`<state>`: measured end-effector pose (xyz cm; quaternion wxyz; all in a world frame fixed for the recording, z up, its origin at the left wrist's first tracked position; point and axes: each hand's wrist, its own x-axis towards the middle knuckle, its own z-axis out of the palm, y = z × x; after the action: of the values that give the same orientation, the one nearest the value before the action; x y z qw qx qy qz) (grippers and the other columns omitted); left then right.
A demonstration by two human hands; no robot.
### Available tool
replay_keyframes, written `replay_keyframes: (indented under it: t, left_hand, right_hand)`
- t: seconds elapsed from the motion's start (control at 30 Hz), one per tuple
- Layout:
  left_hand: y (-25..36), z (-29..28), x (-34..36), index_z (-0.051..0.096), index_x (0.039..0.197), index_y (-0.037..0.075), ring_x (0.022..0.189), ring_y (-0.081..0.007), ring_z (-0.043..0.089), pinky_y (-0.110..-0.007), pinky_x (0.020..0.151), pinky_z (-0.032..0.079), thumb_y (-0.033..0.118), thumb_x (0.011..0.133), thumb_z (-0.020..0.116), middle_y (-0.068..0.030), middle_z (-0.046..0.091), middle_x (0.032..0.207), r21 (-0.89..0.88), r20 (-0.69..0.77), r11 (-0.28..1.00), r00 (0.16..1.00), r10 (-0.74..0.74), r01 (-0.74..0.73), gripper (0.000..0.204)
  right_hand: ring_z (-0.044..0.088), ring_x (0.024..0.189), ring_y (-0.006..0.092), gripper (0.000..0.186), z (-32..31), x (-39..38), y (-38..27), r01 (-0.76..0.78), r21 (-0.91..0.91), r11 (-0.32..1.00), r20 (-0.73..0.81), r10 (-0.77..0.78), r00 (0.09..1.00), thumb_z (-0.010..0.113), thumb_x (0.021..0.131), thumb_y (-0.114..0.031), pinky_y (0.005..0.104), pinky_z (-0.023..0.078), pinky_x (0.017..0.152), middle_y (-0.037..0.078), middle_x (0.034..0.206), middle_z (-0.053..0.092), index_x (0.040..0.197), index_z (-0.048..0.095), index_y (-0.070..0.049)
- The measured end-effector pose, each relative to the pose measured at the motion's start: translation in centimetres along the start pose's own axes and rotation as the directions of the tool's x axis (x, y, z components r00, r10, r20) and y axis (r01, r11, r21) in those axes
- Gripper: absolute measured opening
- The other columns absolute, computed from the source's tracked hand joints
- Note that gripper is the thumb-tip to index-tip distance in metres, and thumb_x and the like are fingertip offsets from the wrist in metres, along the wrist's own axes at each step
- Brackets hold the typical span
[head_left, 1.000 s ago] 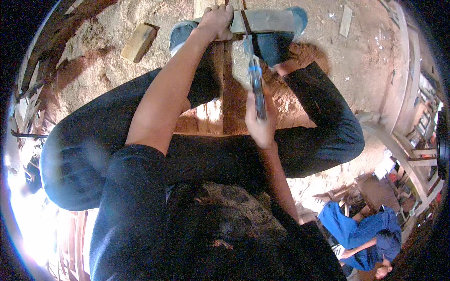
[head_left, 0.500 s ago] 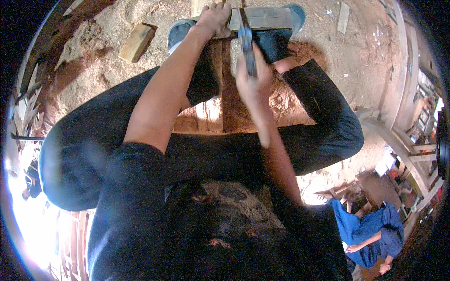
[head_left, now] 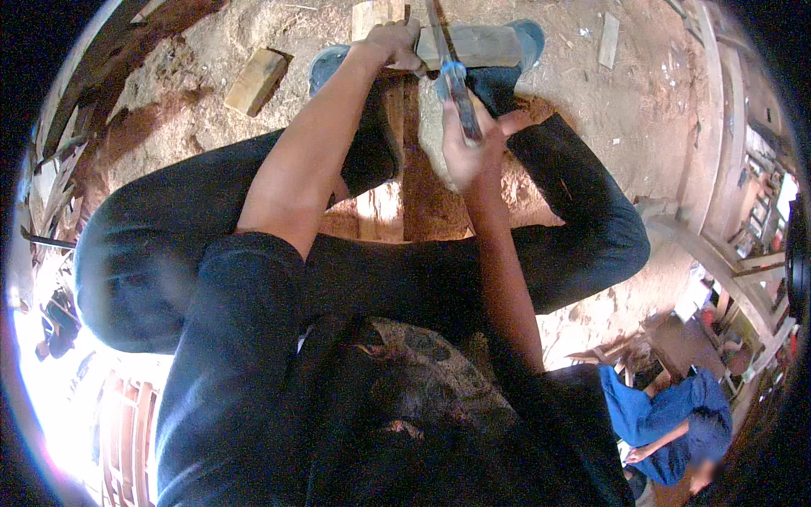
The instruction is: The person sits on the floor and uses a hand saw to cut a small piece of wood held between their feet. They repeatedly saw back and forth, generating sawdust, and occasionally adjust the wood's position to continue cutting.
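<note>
My right hand [head_left: 473,139] is closed around the dark and blue handle of a handsaw [head_left: 456,89]. Its long narrow blade points away from me, over the left end of a short wooden block [head_left: 477,46]. That block lies crosswise by my shoes, one shoe [head_left: 530,46] at its right end. At the block's left end is my left hand [head_left: 389,44], fingers and thumb spread apart. What lies beneath its palm is hidden. A pale piece of wood [head_left: 376,15] shows just beyond that hand.
A loose wood block [head_left: 256,82] lies on the dusty ground to the left, and a thin offcut [head_left: 608,40] at the far right. Between my legs runs a wooden beam [head_left: 391,118]. Curved timber frames [head_left: 718,245] stand at right, near a person in blue [head_left: 667,422].
My right hand has drawn the handsaw back toward me and slightly right, so more blade shows. My left hand's fingers and thumb have spread from their closer grip at the block's end.
</note>
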<state>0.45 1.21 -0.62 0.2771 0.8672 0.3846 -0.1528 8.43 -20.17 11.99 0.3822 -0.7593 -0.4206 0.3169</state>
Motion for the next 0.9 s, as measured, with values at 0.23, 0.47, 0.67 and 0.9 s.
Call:
replay_keyframes:
  t: [0.23,0.47,0.67,0.9]
  left_hand:
    - [0.4,0.6,-0.2,0.053,0.127,0.001,0.121,-0.0384,0.060,-0.047,0.102,0.049,0.055,0.061,0.086,-0.0236,0.063,0.127,0.037,-0.080,0.999,0.996,-0.027,0.030,0.092]
    - [0.2,0.9,-0.2,0.053,0.129,0.001,0.121,-0.0387,0.060,-0.047,0.101,0.050,0.053,0.064,0.085,-0.0237,0.063,0.128,0.049,-0.104,0.999,0.995,-0.005,0.010,0.089]
    - [-0.1,0.7,0.3,0.051,0.129,0.001,0.123,-0.0386,0.059,-0.048,0.102,0.049,0.053,0.065,0.085,-0.0233,0.061,0.131,0.054,-0.074,0.998,0.997,-0.026,0.030,0.090]
    - [0.4,0.7,-0.2,0.050,0.129,0.000,0.123,-0.0402,0.058,-0.049,0.104,0.046,0.057,0.063,0.085,-0.0238,0.060,0.131,0.084,-0.083,0.996,0.996,-0.020,0.027,0.094]
  right_hand:
    - [0.062,0.082,0.0098,0.023,-3.5,-5.2,0.1,-0.107,0.056,0.993,0.028,0.106,0.994,0.064,0.098,-0.011,0.0258,0.050,0.075,0.007,0.092,0.071,0.116,0.066,0.003]
    - [0.063,0.083,0.0106,0.023,-3.5,-4.6,2.3,0.042,-0.068,0.997,-0.018,-0.044,0.999,0.063,0.099,-0.014,0.0272,0.051,0.075,0.008,0.094,0.072,0.114,0.068,0.003]
    - [0.066,0.082,0.0143,0.020,-3.1,-3.5,0.4,-0.009,-0.070,0.997,-0.009,0.009,1.000,0.064,0.097,-0.010,0.0305,0.052,0.075,0.009,0.094,0.071,0.113,0.068,0.002]
    - [0.069,0.084,0.0202,0.028,-3.5,-6.3,-2.8,0.069,-0.118,0.991,-0.035,-0.074,0.997,0.062,0.098,-0.012,0.0346,0.053,0.076,0.013,0.094,0.070,0.121,0.063,0.002]
